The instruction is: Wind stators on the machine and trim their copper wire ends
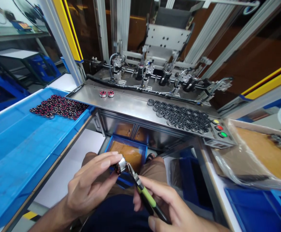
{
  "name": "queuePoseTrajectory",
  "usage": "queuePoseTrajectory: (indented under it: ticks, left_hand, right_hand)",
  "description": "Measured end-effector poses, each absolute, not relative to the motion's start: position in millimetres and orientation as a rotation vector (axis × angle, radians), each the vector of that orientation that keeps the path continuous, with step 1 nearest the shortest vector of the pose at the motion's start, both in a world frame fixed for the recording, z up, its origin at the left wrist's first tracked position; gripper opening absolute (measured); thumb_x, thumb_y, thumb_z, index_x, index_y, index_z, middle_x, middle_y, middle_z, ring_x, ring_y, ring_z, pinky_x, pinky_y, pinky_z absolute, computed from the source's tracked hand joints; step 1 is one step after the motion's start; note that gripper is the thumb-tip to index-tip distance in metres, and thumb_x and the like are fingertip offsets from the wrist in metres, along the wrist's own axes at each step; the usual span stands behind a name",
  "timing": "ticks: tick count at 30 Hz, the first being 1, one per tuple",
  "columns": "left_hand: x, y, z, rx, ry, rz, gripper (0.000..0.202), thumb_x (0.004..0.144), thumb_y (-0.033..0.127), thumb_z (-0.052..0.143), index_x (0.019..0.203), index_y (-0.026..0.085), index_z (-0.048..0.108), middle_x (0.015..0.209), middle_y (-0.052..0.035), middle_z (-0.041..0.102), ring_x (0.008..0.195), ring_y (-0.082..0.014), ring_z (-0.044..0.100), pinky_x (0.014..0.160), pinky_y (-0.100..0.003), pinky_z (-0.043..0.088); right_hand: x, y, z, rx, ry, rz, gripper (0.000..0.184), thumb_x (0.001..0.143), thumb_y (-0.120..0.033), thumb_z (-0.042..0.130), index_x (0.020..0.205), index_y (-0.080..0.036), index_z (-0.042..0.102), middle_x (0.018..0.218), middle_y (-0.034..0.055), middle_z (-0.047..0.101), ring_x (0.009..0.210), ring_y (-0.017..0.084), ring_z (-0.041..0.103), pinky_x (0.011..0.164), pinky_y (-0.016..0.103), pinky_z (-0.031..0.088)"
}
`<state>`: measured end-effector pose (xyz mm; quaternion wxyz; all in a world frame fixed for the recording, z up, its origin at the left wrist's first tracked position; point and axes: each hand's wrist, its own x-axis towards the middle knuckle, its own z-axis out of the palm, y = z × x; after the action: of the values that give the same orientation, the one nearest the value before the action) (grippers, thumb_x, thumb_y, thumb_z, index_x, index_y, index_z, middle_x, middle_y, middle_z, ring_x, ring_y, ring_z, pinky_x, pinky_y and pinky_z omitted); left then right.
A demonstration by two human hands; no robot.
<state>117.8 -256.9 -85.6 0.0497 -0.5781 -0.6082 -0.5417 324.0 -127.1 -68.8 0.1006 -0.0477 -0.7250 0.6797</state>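
Note:
Between the thumb and fingers of my left hand (92, 183) is a small round motor part (121, 165) with a silvery metal rim, held on its side. My right hand (169, 201) grips pliers (144, 193) with green and black handles. Their pointed jaws are at the right face of the motor part; whether they touch it I cannot tell. Both hands are above my lap. Beyond them, two red-and-silver motor parts (106, 93) stand on the metal bench (128, 104). To their right lies a dense group of dark ring-shaped parts (181, 116).
At left, a blue tray (34, 145) holds many red-and-black parts (60, 107). A machine with clamps (164, 77) stands behind the bench. Coloured push buttons (219, 128) sit at its right end, beside a plastic-lined box (258, 154). A blue bin (145, 154) is below.

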Motion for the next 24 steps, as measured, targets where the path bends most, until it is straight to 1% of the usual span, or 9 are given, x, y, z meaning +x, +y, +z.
queuePoseTrajectory:
  ticks: [4,7,9,11,14,18,24]
  left_hand:
    - [117,-256,-87,-1.762,-1.867,-1.695,0.051,0.076,-0.001,0.069,0.123,0.019,0.062,0.108,-0.0104,0.075,0.104,-0.021,0.07,0.093,-0.035,0.059]
    - [117,-257,-90,-1.776,-1.841,-1.718,0.058,0.074,-0.004,0.069,0.126,0.02,0.06,0.109,-0.0097,0.075,0.106,-0.0216,0.07,0.094,-0.036,0.059]
    - [117,-258,-93,-1.796,-1.814,-1.723,0.066,0.072,-0.007,0.069,0.13,0.022,0.056,0.111,-0.0088,0.075,0.106,-0.022,0.069,0.095,-0.037,0.059]
    - [116,-259,-98,-1.819,-1.777,-1.732,0.079,0.069,-0.011,0.069,0.136,0.025,0.05,0.115,-0.0083,0.073,0.109,-0.0226,0.068,0.097,-0.039,0.058]
    - [115,-261,-103,-1.85,-1.728,-1.756,0.092,0.066,-0.014,0.07,0.143,0.027,0.041,0.119,-0.0081,0.072,0.111,-0.0241,0.067,0.1,-0.043,0.056]
    - [115,-262,-104,-1.848,-1.731,-1.762,0.09,0.066,-0.013,0.069,0.143,0.026,0.042,0.117,-0.0081,0.073,0.11,-0.0242,0.068,0.099,-0.043,0.056]
    - [118,-262,-104,-1.815,-1.812,-1.741,0.089,0.068,-0.012,0.07,0.141,0.03,0.042,0.118,-0.006,0.072,0.111,-0.0233,0.067,0.099,-0.042,0.057]
  right_hand:
    - [323,-128,-70,-0.139,-2.121,2.001,0.079,0.074,0.001,0.05,0.146,-0.028,0.036,0.106,0.0082,0.064,0.094,0.017,0.066,0.086,0.038,0.055]
    - [323,-128,-71,-0.149,-2.129,1.983,0.078,0.074,-0.001,0.051,0.146,-0.028,0.037,0.106,0.0085,0.064,0.093,0.018,0.066,0.086,0.038,0.055]
    - [322,-128,-71,-0.168,-2.149,1.967,0.075,0.076,-0.003,0.052,0.146,-0.025,0.037,0.105,0.009,0.064,0.092,0.018,0.066,0.085,0.038,0.056]
    - [321,-128,-72,-0.186,-2.152,1.962,0.074,0.077,-0.005,0.053,0.146,-0.025,0.038,0.103,0.0086,0.064,0.089,0.017,0.066,0.081,0.037,0.057]
    - [320,-129,-72,-0.213,-2.126,1.99,0.074,0.076,-0.003,0.052,0.145,-0.026,0.04,0.099,0.0071,0.064,0.083,0.015,0.065,0.074,0.032,0.057]
    - [318,-131,-72,-0.222,-2.079,2.03,0.073,0.076,0.0,0.052,0.143,-0.028,0.043,0.094,0.0049,0.064,0.078,0.013,0.063,0.07,0.03,0.055]
    - [316,-130,-68,-0.268,-2.109,2.035,0.066,0.079,-0.007,0.053,0.142,-0.023,0.045,0.091,0.0064,0.062,0.075,0.013,0.061,0.068,0.03,0.054]
